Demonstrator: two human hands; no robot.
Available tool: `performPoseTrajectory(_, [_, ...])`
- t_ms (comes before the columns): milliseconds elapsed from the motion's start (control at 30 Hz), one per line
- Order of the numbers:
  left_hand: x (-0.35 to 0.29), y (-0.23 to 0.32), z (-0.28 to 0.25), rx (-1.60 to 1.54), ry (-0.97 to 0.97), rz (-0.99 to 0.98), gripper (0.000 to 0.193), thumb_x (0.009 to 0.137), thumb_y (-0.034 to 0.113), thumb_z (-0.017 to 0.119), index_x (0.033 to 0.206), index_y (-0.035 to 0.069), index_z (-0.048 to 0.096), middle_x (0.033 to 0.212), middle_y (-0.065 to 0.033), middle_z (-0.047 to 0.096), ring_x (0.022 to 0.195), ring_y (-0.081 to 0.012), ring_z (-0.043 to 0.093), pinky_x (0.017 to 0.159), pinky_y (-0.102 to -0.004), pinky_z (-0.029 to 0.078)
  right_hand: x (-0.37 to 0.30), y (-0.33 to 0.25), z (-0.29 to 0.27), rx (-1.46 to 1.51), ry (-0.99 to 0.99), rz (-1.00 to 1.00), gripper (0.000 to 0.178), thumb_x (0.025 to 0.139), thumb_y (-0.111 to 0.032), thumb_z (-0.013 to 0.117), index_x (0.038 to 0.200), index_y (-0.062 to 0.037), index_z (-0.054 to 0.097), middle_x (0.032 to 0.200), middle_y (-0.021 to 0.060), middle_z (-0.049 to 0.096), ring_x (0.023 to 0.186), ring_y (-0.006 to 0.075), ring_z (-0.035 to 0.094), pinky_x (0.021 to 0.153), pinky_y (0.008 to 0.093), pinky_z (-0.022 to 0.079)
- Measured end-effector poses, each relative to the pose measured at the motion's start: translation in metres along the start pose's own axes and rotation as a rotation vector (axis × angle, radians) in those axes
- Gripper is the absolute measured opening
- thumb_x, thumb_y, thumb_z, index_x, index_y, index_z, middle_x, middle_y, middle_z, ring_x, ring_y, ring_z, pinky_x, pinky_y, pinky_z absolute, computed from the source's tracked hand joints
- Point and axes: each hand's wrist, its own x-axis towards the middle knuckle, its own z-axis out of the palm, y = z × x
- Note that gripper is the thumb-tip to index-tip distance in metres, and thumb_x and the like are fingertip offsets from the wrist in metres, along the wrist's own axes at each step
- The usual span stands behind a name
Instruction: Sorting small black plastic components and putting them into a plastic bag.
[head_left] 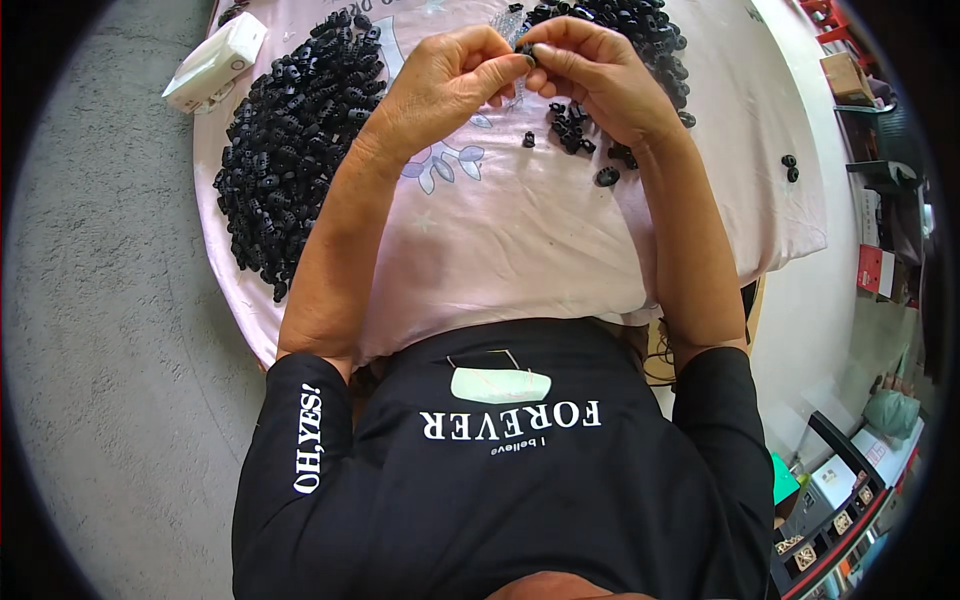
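Observation:
Both hands meet over the far middle of a cloth-covered table. My left hand (445, 85) and my right hand (610, 80) are closed, their fingertips pinching a small black plastic part (527, 50) between them. Fingers hide much of the part, so its exact shape cannot be made out. A large heap of ribbed black plastic parts (290, 150) lies left of my left forearm. Beyond my right hand is another heap of rounder black parts (655, 40). Below that hand lie a cluster of smaller black pieces (570, 128) and a round black part (607, 177).
The pale pink cloth (500, 260) covers the table up to my body. A white package (218, 62) stands at the far left edge. Two black pieces (790, 168) lie near the right edge. Beyond are a cardboard box (846, 78) and a red box (875, 270).

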Motion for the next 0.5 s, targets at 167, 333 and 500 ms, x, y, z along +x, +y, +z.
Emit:
performPoseTrajectory(167, [-0.013,0.014,0.004,0.573,-0.283,0.051,0.012,0.093,0.011,0.069,0.091,-0.001,0.068,0.068,-0.0021,0.059,0.064,-0.0082,0.056,0.06,-0.0272,0.048,0.002,-0.007,-0.008,0.11,0.178,-0.051,0.012,0.099,-0.009,0.062,0.109,-0.0029,0.063,0.085,0.0068,0.069,0.072,0.0122,0.066,0.067,0.0236,0.055])
performPoseTrajectory(333, [-0.025,0.012,0.029,0.762,-0.213,0.103,0.023,0.083,0.019,0.075,0.081,0.0,0.063,0.07,-0.0175,0.064,0.065,-0.0305,0.065,0.062,-0.0388,0.05,0.005,-0.002,-0.012,0.119,0.227,-0.054,0.012,0.099,-0.01,0.063,0.109,-0.0029,0.063,0.084,0.0065,0.069,0.072,0.012,0.066,0.066,0.0231,0.055])
performPoseTrajectory(500, [-0.026,0.01,0.04,0.948,-0.194,0.129,0.017,0.086,0.017,0.068,0.086,0.002,0.061,0.073,-0.0194,0.064,0.075,-0.0407,0.065,0.07,-0.0465,0.052,0.008,0.007,-0.023,-0.021,0.221,-0.09,0.018,0.1,-0.01,0.06,0.115,-0.0015,0.065,0.098,0.007,0.071,0.083,0.0098,0.067,0.078,0.0226,0.057])
